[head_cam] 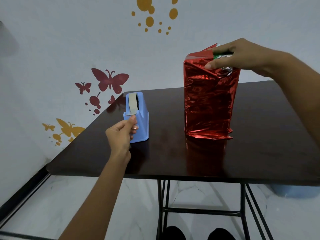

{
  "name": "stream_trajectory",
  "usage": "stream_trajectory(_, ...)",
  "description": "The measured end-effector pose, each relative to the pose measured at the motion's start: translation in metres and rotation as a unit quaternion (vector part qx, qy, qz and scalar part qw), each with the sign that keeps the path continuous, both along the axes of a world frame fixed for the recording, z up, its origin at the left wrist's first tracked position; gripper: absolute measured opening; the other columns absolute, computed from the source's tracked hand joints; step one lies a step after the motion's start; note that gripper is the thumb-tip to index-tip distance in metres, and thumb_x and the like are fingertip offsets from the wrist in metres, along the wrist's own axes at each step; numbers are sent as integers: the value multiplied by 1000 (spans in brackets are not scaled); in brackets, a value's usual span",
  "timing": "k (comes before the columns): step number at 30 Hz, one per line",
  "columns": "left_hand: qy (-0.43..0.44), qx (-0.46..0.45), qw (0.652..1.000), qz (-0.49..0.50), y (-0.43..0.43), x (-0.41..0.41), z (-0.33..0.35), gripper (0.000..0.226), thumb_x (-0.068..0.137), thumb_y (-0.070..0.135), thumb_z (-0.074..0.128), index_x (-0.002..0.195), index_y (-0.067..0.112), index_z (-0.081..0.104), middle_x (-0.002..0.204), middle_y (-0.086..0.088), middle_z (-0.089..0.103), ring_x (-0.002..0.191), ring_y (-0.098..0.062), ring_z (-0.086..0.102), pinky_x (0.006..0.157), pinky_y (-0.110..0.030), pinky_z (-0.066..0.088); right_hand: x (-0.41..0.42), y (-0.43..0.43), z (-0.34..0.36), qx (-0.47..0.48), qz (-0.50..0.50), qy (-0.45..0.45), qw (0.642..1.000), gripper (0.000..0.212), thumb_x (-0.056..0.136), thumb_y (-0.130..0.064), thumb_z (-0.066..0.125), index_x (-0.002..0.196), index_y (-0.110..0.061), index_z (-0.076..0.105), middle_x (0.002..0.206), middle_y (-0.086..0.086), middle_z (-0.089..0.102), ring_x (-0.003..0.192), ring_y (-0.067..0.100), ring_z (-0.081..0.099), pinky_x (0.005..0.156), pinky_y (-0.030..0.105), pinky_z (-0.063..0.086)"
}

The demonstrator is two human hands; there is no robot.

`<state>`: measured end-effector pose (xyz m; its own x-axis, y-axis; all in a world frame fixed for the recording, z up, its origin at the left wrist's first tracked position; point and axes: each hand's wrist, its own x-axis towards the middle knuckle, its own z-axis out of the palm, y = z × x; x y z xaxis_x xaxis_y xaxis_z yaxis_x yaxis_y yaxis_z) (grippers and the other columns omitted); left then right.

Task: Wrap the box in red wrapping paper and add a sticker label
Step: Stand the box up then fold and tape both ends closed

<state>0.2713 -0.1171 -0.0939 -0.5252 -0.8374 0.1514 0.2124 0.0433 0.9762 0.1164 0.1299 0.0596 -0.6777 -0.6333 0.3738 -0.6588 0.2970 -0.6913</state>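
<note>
Box (209, 101): upright, right of centre on table (173, 158), wrapped in red paper.
Right hand (242, 55): clamped over box's top folds.
Left hand (121, 134): pinching tape end at blue dispenser (141, 118), centre-left.

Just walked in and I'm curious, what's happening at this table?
A person is wrapping a box in shiny red paper; it stands upright on the dark table. The right hand pinches the folded paper at the box's top, where the fold isn't closed and some green and silver shows. The left hand is at the blue tape dispenser, fingers on the tape end, apparently pulling a piece. No sticker label is visible.
</note>
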Motion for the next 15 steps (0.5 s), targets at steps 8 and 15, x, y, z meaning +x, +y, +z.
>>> stream_trajectory(8, 8, 39, 999, 17, 5, -2, 3, 13, 82, 19, 73, 74, 9, 69, 61, -1, 61, 52, -5, 50, 48, -17, 43, 1, -1, 1, 16, 13, -18, 1000, 43, 77, -25, 72, 118, -28, 62, 97, -23, 61, 88, -10, 55, 70, 5, 36)
stream_trajectory(15, -42, 53, 998, 8, 13, 13, -3, 13, 82, 14, 72, 75, 3, 69, 64, -6, 62, 56, -11, 48, 54, -21, 42, -1, 1, 3, 24, 8, -19, 999, 56, 73, -29, 75, 125, -18, 59, 112, -9, 60, 105, 8, 55, 86, 17, 37)
